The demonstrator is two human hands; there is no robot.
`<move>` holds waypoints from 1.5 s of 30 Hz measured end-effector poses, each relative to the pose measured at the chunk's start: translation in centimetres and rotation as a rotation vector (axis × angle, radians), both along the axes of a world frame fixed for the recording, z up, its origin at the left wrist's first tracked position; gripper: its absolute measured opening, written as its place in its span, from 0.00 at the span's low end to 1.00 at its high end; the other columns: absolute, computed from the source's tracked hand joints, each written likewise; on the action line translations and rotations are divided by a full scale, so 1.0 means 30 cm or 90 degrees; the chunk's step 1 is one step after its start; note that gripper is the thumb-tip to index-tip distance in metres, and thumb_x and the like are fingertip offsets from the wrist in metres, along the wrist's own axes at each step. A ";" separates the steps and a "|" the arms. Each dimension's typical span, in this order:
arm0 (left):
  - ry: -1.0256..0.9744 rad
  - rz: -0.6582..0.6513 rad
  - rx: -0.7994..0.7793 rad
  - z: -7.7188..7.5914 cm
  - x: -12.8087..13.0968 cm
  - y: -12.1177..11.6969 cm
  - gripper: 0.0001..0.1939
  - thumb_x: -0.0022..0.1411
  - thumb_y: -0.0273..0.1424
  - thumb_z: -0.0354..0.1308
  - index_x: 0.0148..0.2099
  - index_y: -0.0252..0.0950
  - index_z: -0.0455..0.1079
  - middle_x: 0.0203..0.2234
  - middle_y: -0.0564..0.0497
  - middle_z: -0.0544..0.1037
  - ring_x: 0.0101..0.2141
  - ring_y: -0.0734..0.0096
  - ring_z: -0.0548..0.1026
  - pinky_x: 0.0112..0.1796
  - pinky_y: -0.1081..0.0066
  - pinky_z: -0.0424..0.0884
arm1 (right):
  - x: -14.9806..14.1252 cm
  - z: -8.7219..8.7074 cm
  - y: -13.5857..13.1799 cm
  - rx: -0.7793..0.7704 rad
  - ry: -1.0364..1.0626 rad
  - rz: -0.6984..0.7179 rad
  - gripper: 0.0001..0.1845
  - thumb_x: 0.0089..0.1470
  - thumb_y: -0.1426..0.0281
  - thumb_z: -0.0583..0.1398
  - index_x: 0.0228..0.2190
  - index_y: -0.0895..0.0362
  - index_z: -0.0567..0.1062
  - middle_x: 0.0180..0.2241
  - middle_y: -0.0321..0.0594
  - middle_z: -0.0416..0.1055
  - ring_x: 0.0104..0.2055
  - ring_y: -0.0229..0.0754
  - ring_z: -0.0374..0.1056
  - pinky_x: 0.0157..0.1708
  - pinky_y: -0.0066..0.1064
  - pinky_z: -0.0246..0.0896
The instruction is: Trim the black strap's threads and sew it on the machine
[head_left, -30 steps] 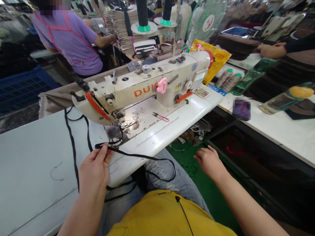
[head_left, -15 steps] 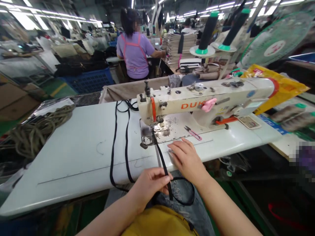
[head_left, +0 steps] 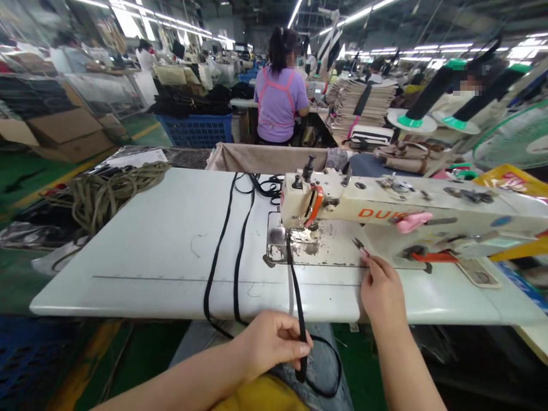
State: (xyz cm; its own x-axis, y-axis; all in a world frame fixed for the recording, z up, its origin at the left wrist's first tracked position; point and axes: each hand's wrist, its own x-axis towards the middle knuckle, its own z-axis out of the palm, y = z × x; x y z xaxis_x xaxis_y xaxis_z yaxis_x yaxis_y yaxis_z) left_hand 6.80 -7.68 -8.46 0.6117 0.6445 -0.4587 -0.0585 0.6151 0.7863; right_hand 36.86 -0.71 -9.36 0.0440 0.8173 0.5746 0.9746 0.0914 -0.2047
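My left hand (head_left: 280, 345) pinches a narrow black strap (head_left: 296, 285) just in front of the table edge. From there the strap runs up to the needle area of the sewing machine (head_left: 359, 208), and a loop of it hangs over my lap. My right hand (head_left: 383, 291) is on the bed's front edge, fingers closed on the pink handle of small thread snips (head_left: 358, 244), blades pointing away to the left. Two more lengths of black strap (head_left: 237, 268) lie across the white table (head_left: 141, 251) and drop over its front edge.
A tangle of olive cord (head_left: 115, 191) lies at the table's left end. Behind stand a blue crate (head_left: 197, 131), a stack of beige pieces (head_left: 363, 103) and a seated co-worker (head_left: 280, 105). Thread cones (head_left: 432, 94) and a green fan (head_left: 514, 137) are at the right.
My right hand has moved right, from the table edge near the strap to the snips, and closed on them. My left hand keeps its pinch on the strap. The view has turned left.
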 end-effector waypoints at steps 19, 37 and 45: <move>-0.051 -0.097 0.109 0.108 -0.043 0.006 0.26 0.53 0.52 0.72 0.40 0.32 0.83 0.31 0.47 0.80 0.30 0.69 0.76 0.38 0.69 0.74 | -0.421 0.093 0.016 -0.090 -0.063 0.401 0.17 0.70 0.68 0.58 0.56 0.54 0.77 0.58 0.44 0.76 0.64 0.53 0.67 0.71 0.58 0.45; -0.050 -0.142 0.223 0.125 -0.061 0.035 0.24 0.62 0.51 0.66 0.42 0.33 0.85 0.34 0.42 0.81 0.35 0.64 0.78 0.40 0.69 0.72 | -0.428 0.087 0.012 -0.126 -0.078 0.386 0.21 0.71 0.68 0.55 0.62 0.57 0.72 0.63 0.48 0.72 0.67 0.53 0.65 0.72 0.58 0.50; -0.051 -0.110 0.147 0.078 -0.049 0.037 0.24 0.59 0.50 0.69 0.41 0.32 0.84 0.34 0.44 0.80 0.34 0.67 0.77 0.39 0.71 0.73 | -0.428 0.076 0.009 -0.122 -0.071 0.377 0.21 0.73 0.67 0.54 0.61 0.58 0.73 0.62 0.47 0.72 0.67 0.52 0.66 0.72 0.56 0.50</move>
State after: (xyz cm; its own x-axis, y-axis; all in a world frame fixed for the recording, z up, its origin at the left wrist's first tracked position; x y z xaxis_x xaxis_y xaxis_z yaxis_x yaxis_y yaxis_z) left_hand 5.34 -6.56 -6.13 0.7496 0.6099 -0.2572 -0.0367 0.4264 0.9038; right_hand 24.02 -0.45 -7.08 -0.4989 0.7736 0.3908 0.7867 0.5934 -0.1703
